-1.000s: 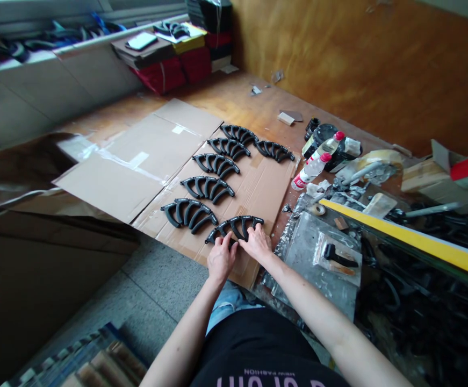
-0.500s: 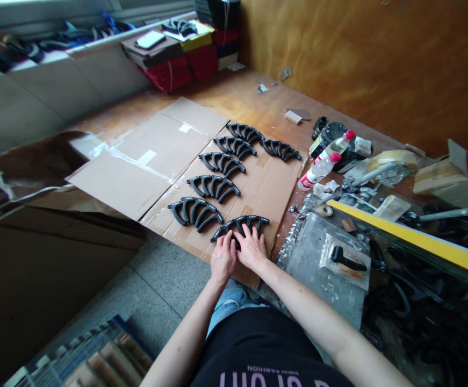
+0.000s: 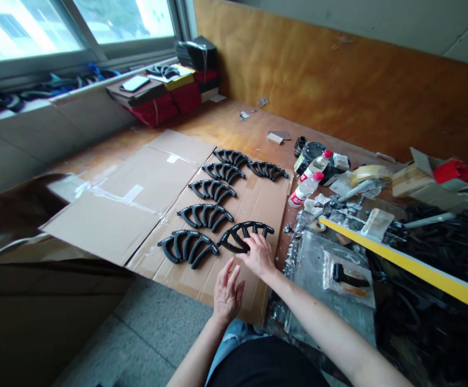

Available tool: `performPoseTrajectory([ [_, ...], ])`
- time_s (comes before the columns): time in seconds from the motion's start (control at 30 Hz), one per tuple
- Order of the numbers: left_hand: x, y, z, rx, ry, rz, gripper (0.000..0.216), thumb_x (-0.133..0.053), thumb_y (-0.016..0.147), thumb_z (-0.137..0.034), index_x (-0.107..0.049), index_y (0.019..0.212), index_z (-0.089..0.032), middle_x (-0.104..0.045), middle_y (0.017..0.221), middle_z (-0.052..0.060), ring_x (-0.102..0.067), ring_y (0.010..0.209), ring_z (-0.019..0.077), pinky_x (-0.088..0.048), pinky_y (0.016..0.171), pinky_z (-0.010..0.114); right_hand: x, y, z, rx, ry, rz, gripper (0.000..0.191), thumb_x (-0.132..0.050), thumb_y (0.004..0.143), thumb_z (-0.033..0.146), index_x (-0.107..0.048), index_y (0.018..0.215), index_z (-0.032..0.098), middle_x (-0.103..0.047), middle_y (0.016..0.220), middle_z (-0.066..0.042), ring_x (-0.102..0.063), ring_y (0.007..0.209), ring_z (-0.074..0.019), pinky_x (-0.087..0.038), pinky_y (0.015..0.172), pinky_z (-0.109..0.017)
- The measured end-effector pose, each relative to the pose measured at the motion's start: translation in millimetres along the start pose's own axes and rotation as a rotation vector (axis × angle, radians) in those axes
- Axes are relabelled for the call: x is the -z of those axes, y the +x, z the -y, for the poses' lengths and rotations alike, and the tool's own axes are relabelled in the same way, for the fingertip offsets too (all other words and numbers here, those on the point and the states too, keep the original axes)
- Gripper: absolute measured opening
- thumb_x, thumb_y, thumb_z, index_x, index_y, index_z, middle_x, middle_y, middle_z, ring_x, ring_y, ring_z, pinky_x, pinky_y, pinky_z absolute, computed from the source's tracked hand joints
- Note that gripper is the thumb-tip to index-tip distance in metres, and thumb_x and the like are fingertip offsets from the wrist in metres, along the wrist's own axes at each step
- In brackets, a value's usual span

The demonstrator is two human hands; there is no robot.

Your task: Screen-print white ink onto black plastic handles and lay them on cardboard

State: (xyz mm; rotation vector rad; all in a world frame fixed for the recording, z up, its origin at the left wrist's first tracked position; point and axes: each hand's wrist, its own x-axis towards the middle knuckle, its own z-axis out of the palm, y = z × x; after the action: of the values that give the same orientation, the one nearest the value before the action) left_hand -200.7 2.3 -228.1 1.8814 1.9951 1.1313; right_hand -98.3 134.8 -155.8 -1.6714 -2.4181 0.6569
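Note:
My right hand (image 3: 258, 257) reaches onto the nearest right fan-shaped row of black curved handles (image 3: 234, 236), its fingers bent over their lower ends. The fingertips are partly hidden among the handles. Nearer my body, my left hand (image 3: 226, 294) hovers over the cardboard with its fingers apart and nothing in it. Just left of the touched row lies another row of black handles (image 3: 188, 246). Several more such rows stretch away from me, including a far right row (image 3: 268, 170). All rest on a flattened cardboard sheet (image 3: 234, 285).
Two red-capped bottles (image 3: 307, 189) stand right of the cardboard. Nearer me, a single black handle (image 3: 350, 277) lies on a grey board (image 3: 310, 301). A yellow-edged bar (image 3: 403, 263) borders a dark heap of parts (image 3: 427, 333). Stacked red bundles (image 3: 157, 107) sit at the back left.
My left hand has left the row of handles and drawn back toward me, opening. My right hand stays at that row. The camera view has tilted upward, showing more window.

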Motion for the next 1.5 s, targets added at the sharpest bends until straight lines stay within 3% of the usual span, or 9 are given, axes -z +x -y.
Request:
performPoseTrajectory([
  [0.33,-27,30,28,-0.020,0.219,0.247,0.045,-0.044,0.094,-0.023,-0.051,0.138,-0.024,-0.059,0.135,0.010,-0.055,0.122,0.0236,-0.046,0.099,0.041,42,201,-40,-0.446,-0.018,-0.151,0.048,-0.064,0.082,0.050,-0.061,0.122,0.023,-0.050,0.133,-0.011,-0.043,0.124,-0.0323,-0.040,0.095,-0.052],
  [0.53,-28,29,30,0.001,0.191,0.239,0.044,-0.047,0.092,-0.024,-0.054,0.136,-0.027,-0.060,0.134,0.010,-0.058,0.120,0.0253,-0.049,0.097,0.045,25,241,-45,-0.532,-0.069,-0.102,0.044,-0.056,0.088,0.048,-0.059,0.124,0.023,-0.049,0.133,-0.014,-0.042,0.123,-0.0334,-0.038,0.093,-0.054],
  [0.73,-30,29,32,0.008,0.177,0.220,0.040,-0.046,0.093,-0.027,-0.057,0.132,-0.028,-0.062,0.132,0.009,-0.059,0.118,0.0258,-0.050,0.094,0.045,23,242,-39,-0.478,-0.099,-0.088,0.052,-0.053,0.091,0.046,-0.046,0.138,0.026,-0.037,0.148,-0.017,-0.029,0.135,-0.0389,-0.030,0.097,-0.067],
  [0.87,-28,31,31,0.001,0.157,0.209,0.038,-0.044,0.094,-0.027,-0.057,0.130,-0.025,-0.062,0.130,0.010,-0.059,0.117,0.0260,-0.048,0.095,0.045,26,189,-34,-0.260,-0.060,-0.119,0.052,-0.057,0.090,0.042,-0.048,0.138,0.024,-0.038,0.150,-0.015,-0.027,0.139,-0.0349,-0.027,0.106,-0.061],
  [1.0,-24,34,29,-0.056,0.161,0.208,0.039,-0.042,0.095,-0.030,-0.054,0.130,-0.021,-0.061,0.129,0.014,-0.058,0.115,0.0293,-0.046,0.096,0.048,27,85,-39,0.184,0.044,-0.118,0.037,-0.062,0.088,0.037,-0.062,0.121,0.021,-0.061,0.127,-0.010,-0.048,0.125,-0.0221,-0.030,0.112,-0.041],
  [1.07,-24,36,30,-0.101,0.163,0.209,0.039,-0.040,0.095,-0.032,-0.053,0.130,-0.019,-0.060,0.128,0.016,-0.058,0.115,0.0303,-0.046,0.096,0.048,35,26,-52,0.257,0.094,-0.125,0.031,-0.061,0.089,0.033,-0.066,0.117,0.021,-0.065,0.122,-0.007,-0.051,0.122,-0.0189,-0.029,0.113,-0.036],
  [1.2,-24,39,33,-0.136,0.182,0.215,0.038,-0.039,0.094,-0.037,-0.052,0.127,-0.022,-0.061,0.123,0.014,-0.059,0.113,0.0296,-0.046,0.098,0.046,81,-89,-119,-0.017,0.149,-0.171,0.027,-0.049,0.094,0.024,-0.069,0.113,0.027,-0.069,0.115,-0.002,-0.056,0.117,-0.0178,-0.038,0.105,-0.033],
  [1.37,-27,44,12,0.040,0.216,0.238,0.046,-0.039,0.091,-0.047,-0.056,0.123,-0.017,-0.066,0.109,0.016,-0.063,0.102,0.0319,-0.049,0.090,0.048,148,-207,-257,-0.515,-0.114,-0.319,0.037,-0.042,0.089,0.007,-0.071,0.106,0.022,-0.070,0.109,-0.006,-0.056,0.110,-0.0204,-0.041,0.096,-0.030],
  [1.5,-37,42,-41,0.206,0.124,0.226,0.053,-0.041,0.088,-0.051,-0.057,0.124,-0.015,-0.065,0.110,0.019,-0.064,0.088,0.0300,-0.051,0.080,0.046,145,-262,-328,-0.415,-0.207,-0.124,0.034,-0.047,0.083,0.003,-0.073,0.096,0.020,-0.070,0.102,-0.007,-0.056,0.104,-0.0194,-0.039,0.095,-0.028],
])
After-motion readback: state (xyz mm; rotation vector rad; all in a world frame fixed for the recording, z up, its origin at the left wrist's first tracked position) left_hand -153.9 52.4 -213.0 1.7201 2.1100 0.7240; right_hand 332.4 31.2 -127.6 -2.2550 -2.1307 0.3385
